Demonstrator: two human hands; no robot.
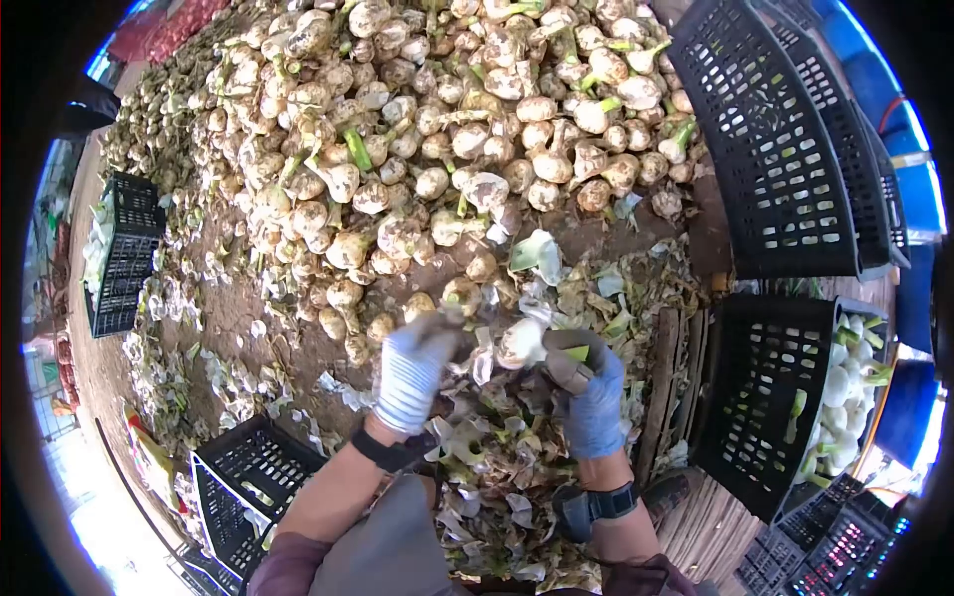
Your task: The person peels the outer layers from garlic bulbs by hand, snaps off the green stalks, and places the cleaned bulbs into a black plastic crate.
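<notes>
My right hand [594, 389], in a grey-blue work glove, is closed around the green stem of an onion [521, 343]. The bulb points left, pale and partly bare, with a loose strip of papery skin [483, 360] hanging beside it. Just left of the bulb is my left hand [415, 366], in a striped white and grey glove; its fingers are smeared by motion. Close beyond both hands, a heap of unpeeled onions [427, 149] with brown, dirty skins covers the ground. Below the hands lie peeled-off skins [497, 477] between my legs.
Stacked black crates [765, 139] stand on the right, above another crate [760, 397] beside cleaned white onions [845, 397]. At the far left is a crate [129, 248] with pale onions. One more crate [263, 462] sits by my left forearm. Wooden boards [661, 387] run along the right.
</notes>
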